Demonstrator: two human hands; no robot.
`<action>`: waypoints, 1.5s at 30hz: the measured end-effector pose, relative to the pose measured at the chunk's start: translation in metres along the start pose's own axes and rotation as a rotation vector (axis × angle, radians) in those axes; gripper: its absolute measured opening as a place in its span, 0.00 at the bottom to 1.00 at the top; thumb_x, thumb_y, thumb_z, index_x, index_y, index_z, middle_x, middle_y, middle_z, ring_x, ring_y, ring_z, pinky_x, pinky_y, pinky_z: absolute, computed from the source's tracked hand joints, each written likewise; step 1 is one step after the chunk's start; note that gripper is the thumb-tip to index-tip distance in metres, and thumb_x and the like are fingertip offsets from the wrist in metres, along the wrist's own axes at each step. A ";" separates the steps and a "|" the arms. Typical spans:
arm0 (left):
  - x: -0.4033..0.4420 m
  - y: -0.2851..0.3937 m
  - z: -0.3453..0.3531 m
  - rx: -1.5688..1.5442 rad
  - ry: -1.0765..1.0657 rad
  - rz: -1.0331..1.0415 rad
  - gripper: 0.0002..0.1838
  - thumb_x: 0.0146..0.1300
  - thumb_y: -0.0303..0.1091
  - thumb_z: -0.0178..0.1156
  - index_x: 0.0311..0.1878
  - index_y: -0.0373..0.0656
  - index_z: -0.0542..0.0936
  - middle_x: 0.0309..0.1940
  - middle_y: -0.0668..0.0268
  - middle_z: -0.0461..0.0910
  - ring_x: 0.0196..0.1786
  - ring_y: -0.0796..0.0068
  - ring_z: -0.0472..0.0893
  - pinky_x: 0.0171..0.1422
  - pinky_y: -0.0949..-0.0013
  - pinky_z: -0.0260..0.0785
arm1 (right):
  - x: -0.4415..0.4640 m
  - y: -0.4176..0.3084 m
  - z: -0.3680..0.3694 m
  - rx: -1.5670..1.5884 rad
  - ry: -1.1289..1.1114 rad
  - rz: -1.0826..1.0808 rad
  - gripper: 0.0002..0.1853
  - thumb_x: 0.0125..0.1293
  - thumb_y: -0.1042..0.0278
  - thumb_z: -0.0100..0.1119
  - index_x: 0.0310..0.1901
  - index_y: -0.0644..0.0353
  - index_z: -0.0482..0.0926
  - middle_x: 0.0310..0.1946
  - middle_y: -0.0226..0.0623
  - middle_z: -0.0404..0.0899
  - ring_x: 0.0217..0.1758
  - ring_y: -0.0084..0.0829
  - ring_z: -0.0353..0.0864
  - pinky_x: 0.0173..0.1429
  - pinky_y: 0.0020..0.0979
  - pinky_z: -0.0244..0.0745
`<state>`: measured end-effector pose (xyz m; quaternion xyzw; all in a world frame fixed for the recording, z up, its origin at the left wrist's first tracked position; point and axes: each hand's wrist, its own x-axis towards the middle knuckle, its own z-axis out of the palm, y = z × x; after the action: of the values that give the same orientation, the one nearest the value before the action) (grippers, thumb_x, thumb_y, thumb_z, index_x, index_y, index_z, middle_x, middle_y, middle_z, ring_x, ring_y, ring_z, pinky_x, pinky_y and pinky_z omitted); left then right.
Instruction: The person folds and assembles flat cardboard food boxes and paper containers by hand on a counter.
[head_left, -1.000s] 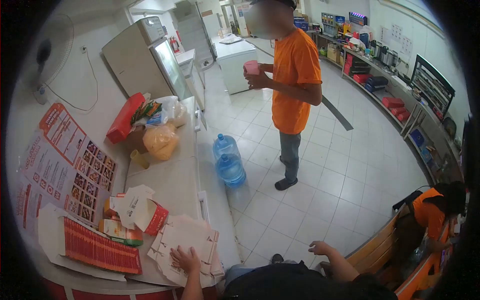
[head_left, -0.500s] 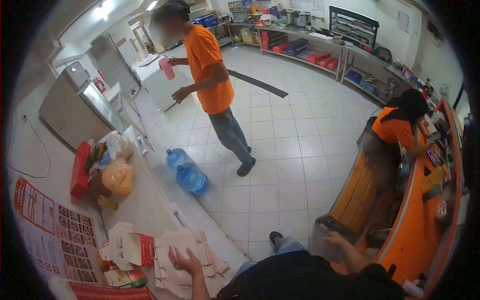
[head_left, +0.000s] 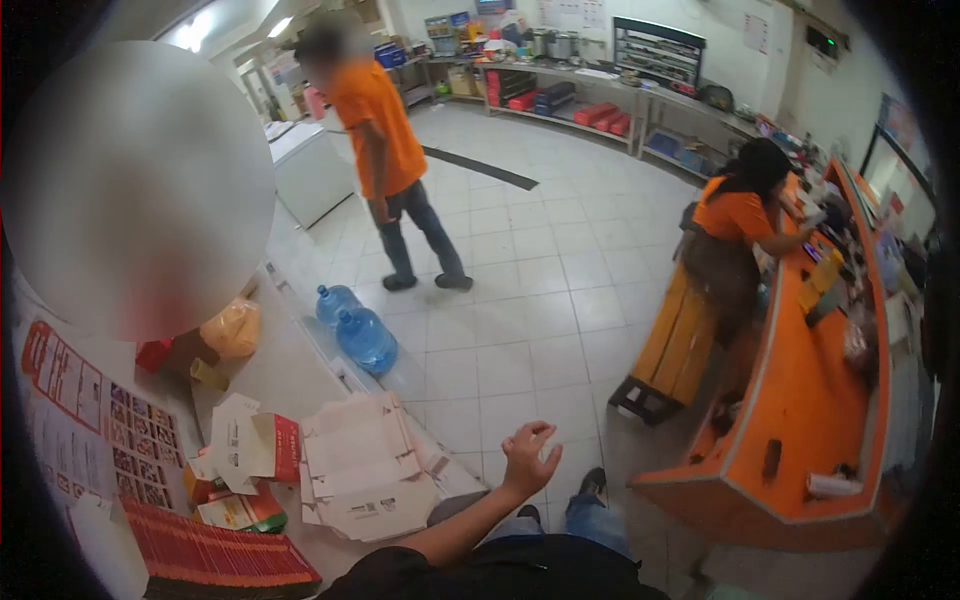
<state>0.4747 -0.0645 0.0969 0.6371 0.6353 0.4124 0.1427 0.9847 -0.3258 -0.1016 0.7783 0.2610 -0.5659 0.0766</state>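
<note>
Indoor light is fairly bright and even, coming partly from a glaring ceiling lamp at upper left, its glow washed out. The glossy floor gives back a pale sheen, while soft shadow gathers under the bench. The wide lens bows straight lines and darkens the corners to black. A smooth grey blur hides much of the upper left; small print on the poster is illegible.

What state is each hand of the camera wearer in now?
Left hand: open, fingers loosely curled, holding nothing.
Right hand: out of view, cannot be told.
</note>
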 end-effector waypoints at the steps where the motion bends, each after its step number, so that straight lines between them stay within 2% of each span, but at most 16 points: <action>1: -0.018 0.007 0.008 -0.060 -0.069 0.008 0.18 0.61 0.40 0.70 0.52 0.43 0.86 0.54 0.63 0.82 0.61 0.62 0.78 0.62 0.49 0.59 | -0.012 0.025 -0.003 0.057 0.031 0.007 0.19 0.79 0.62 0.55 0.63 0.65 0.78 0.45 0.44 0.83 0.43 0.35 0.83 0.48 0.39 0.79; 8: -0.130 0.034 0.052 -0.206 -0.430 0.228 0.19 0.58 0.27 0.70 0.53 0.31 0.83 0.51 0.46 0.80 0.56 0.45 0.80 0.63 0.52 0.72 | -0.122 0.307 0.041 0.432 0.338 0.368 0.21 0.82 0.62 0.50 0.67 0.66 0.75 0.49 0.44 0.82 0.47 0.37 0.81 0.54 0.40 0.77; 10: -0.158 0.024 0.067 -0.083 -0.449 0.326 0.20 0.58 0.25 0.70 0.54 0.29 0.82 0.55 0.45 0.77 0.54 0.45 0.79 0.62 0.52 0.72 | -0.146 0.373 0.054 0.808 0.658 0.625 0.24 0.82 0.60 0.50 0.72 0.63 0.68 0.60 0.44 0.74 0.59 0.41 0.75 0.64 0.43 0.71; 11: -0.171 0.036 0.075 -0.078 -0.465 0.265 0.18 0.61 0.27 0.69 0.53 0.29 0.82 0.50 0.46 0.81 0.49 0.49 0.82 0.55 0.54 0.76 | -0.156 0.402 0.055 1.062 0.939 0.731 0.29 0.81 0.57 0.51 0.77 0.60 0.61 0.70 0.44 0.67 0.70 0.45 0.69 0.73 0.45 0.65; 12: -0.184 0.058 0.080 -0.088 -0.349 0.496 0.14 0.65 0.31 0.71 0.51 0.35 0.87 0.41 0.51 0.85 0.44 0.51 0.84 0.49 0.49 0.80 | -0.168 0.433 0.058 1.250 1.254 0.780 0.35 0.80 0.55 0.52 0.81 0.58 0.54 0.80 0.44 0.60 0.80 0.49 0.63 0.83 0.47 0.58; 17: -0.261 0.178 0.205 -0.283 -0.657 0.749 0.18 0.64 0.31 0.72 0.55 0.35 0.85 0.42 0.51 0.85 0.45 0.52 0.84 0.49 0.50 0.79 | -0.314 0.551 0.029 1.790 2.052 1.028 0.44 0.75 0.54 0.62 0.80 0.66 0.49 0.81 0.55 0.51 0.83 0.52 0.57 0.83 0.52 0.56; 19: -0.307 0.213 0.230 -0.313 -0.737 0.775 0.19 0.64 0.30 0.73 0.57 0.35 0.84 0.43 0.50 0.84 0.46 0.52 0.84 0.50 0.50 0.79 | -0.316 0.673 0.052 1.528 2.122 1.405 0.45 0.75 0.49 0.61 0.81 0.62 0.47 0.82 0.51 0.48 0.82 0.51 0.60 0.81 0.53 0.59; 24: -0.347 0.289 0.260 -0.331 -0.890 0.846 0.24 0.62 0.29 0.75 0.61 0.36 0.81 0.45 0.49 0.84 0.47 0.52 0.84 0.50 0.51 0.78 | -0.416 0.757 0.071 1.532 1.926 1.828 0.36 0.77 0.47 0.57 0.78 0.58 0.63 0.77 0.43 0.65 0.75 0.46 0.70 0.77 0.50 0.65; 27: -0.359 0.330 0.276 -0.275 -0.982 0.868 0.27 0.62 0.29 0.75 0.64 0.36 0.79 0.47 0.49 0.84 0.49 0.54 0.84 0.52 0.51 0.77 | -0.343 0.893 0.220 1.880 1.972 0.584 0.30 0.78 0.50 0.53 0.74 0.60 0.72 0.72 0.41 0.73 0.71 0.39 0.74 0.74 0.43 0.67; 29: -0.356 0.362 0.281 -0.151 -1.140 0.895 0.29 0.62 0.27 0.73 0.67 0.38 0.77 0.51 0.52 0.84 0.50 0.58 0.83 0.54 0.53 0.75 | -0.335 0.855 0.205 1.711 2.176 0.560 0.28 0.78 0.55 0.52 0.72 0.60 0.74 0.66 0.40 0.78 0.65 0.34 0.78 0.70 0.37 0.70; 31: -0.360 0.350 0.298 -0.096 -1.281 0.722 0.29 0.64 0.26 0.70 0.68 0.39 0.75 0.52 0.55 0.84 0.50 0.62 0.83 0.55 0.56 0.76 | -0.346 0.830 0.193 1.639 2.065 0.681 0.27 0.78 0.52 0.55 0.70 0.60 0.75 0.64 0.37 0.80 0.57 0.36 0.81 0.65 0.36 0.74; 33: -0.354 0.342 0.292 -0.001 -1.409 0.613 0.27 0.65 0.26 0.68 0.68 0.41 0.76 0.50 0.57 0.85 0.50 0.64 0.83 0.55 0.58 0.76 | -0.332 0.861 0.204 2.032 2.102 0.813 0.24 0.78 0.52 0.56 0.66 0.61 0.76 0.61 0.38 0.80 0.54 0.34 0.81 0.63 0.38 0.75; 36: -0.352 0.322 0.289 0.110 -1.503 0.629 0.25 0.67 0.28 0.66 0.67 0.42 0.77 0.49 0.58 0.85 0.49 0.66 0.83 0.56 0.59 0.77 | -0.325 0.907 0.229 1.732 2.058 1.470 0.27 0.77 0.58 0.59 0.71 0.64 0.72 0.62 0.43 0.81 0.63 0.43 0.80 0.65 0.39 0.75; 39: -0.337 0.280 0.283 0.207 -1.631 0.586 0.23 0.69 0.34 0.65 0.66 0.42 0.78 0.48 0.58 0.85 0.49 0.66 0.84 0.58 0.59 0.77 | -0.343 0.873 0.203 1.706 2.142 0.860 0.20 0.78 0.57 0.59 0.62 0.63 0.78 0.51 0.44 0.85 0.53 0.41 0.85 0.57 0.40 0.79; 42: -0.348 0.284 0.278 0.273 -1.642 0.494 0.23 0.69 0.35 0.65 0.65 0.41 0.78 0.47 0.58 0.85 0.48 0.66 0.84 0.58 0.59 0.78 | -0.313 0.918 0.231 2.116 2.327 0.279 0.16 0.79 0.55 0.58 0.56 0.57 0.82 0.42 0.41 0.86 0.44 0.33 0.84 0.49 0.40 0.79; 45: -0.357 0.288 0.278 0.314 -1.625 0.444 0.22 0.69 0.35 0.65 0.64 0.41 0.78 0.47 0.57 0.85 0.48 0.65 0.84 0.57 0.59 0.78 | -0.343 0.880 0.216 2.539 2.116 -0.492 0.15 0.79 0.53 0.56 0.55 0.53 0.82 0.38 0.35 0.84 0.37 0.26 0.81 0.44 0.35 0.76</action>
<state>0.9231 -0.3443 0.0051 0.8570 0.2460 -0.2467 0.3797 1.1600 -1.2748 -0.0160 -0.2988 0.2916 -0.3383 0.8434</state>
